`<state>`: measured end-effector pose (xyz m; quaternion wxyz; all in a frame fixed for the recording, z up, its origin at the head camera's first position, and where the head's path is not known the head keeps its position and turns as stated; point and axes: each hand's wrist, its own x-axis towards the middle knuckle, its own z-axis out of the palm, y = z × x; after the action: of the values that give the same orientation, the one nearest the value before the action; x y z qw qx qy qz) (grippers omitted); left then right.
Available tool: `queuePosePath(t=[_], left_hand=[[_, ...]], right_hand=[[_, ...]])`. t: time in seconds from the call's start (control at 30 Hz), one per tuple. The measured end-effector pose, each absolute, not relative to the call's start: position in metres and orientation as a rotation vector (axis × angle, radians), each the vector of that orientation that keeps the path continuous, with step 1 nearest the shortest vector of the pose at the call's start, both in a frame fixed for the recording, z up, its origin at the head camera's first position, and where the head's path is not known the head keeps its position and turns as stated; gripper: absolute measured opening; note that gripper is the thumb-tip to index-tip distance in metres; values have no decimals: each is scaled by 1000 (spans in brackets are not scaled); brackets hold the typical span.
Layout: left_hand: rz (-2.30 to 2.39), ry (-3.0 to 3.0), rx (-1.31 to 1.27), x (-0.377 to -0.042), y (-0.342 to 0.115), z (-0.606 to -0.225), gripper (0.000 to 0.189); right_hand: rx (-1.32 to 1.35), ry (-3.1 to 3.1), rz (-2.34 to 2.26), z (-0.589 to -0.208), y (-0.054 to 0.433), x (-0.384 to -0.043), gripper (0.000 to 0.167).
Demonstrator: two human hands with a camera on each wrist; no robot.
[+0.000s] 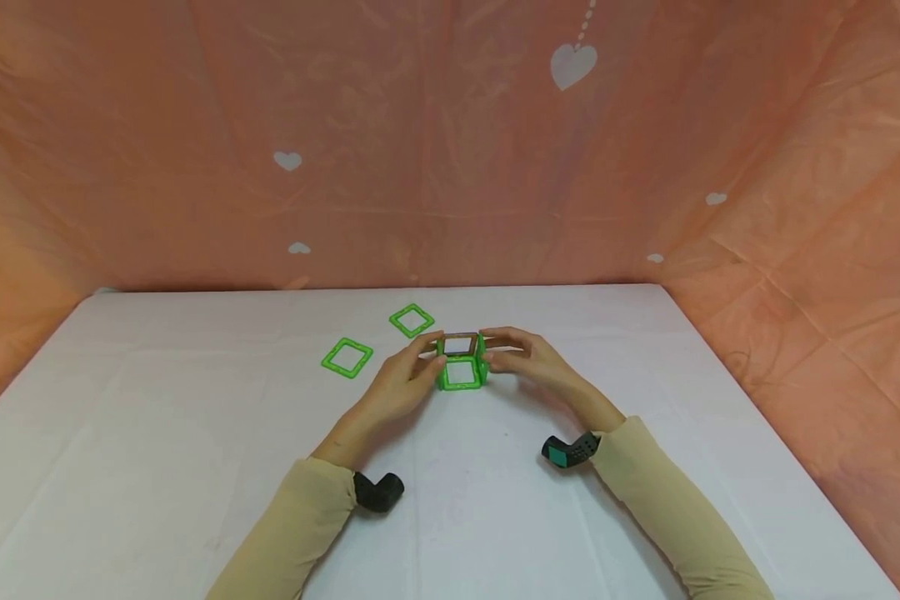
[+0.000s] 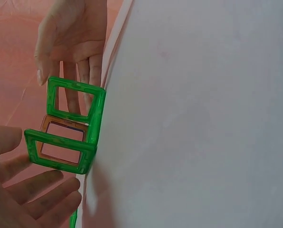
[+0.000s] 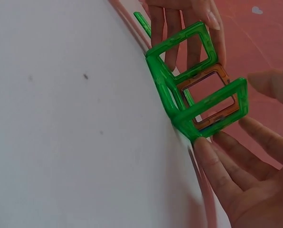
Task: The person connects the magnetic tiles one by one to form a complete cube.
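Observation:
Between the two hands stands a small open box of square magnetic tiles. A green tile (image 1: pixel 461 387) forms its base, an orange-brown tile (image 3: pixel 185 102) stands at the back, and green side tiles (image 2: pixel 61 167) rise left and right. My left hand (image 1: pixel 399 382) is at the left side tile, thumb and fingers extended around its edges. On the other side, the fingers of my right hand (image 1: pixel 531 360) reach along the right side tile; in the right wrist view (image 3: pixel 255 180) they touch its lower edge, with the thumb apart from it.
Two loose green square tiles lie flat on the white table, one (image 1: pixel 360 344) left of the left hand and another (image 1: pixel 423 312) farther back. Black devices (image 1: pixel 378 493) sit at both wrists. A peach curtain (image 1: pixel 450 167) with hearts borders the table's back.

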<state>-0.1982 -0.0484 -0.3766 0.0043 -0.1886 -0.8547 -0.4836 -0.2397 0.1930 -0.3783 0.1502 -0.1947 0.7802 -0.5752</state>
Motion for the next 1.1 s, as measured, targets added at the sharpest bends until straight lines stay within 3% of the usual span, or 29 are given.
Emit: queuePosePath(t=[0.77, 1.1], left_hand=[[-1561, -2586, -477, -194, -49, -374, 31], [-1602, -2536, -440, -193, -50, -375, 29]], right_hand=[[-556, 2143, -1675, -379, 185, -240, 55], [-605, 2174, -1678, -378, 178, -239, 47]])
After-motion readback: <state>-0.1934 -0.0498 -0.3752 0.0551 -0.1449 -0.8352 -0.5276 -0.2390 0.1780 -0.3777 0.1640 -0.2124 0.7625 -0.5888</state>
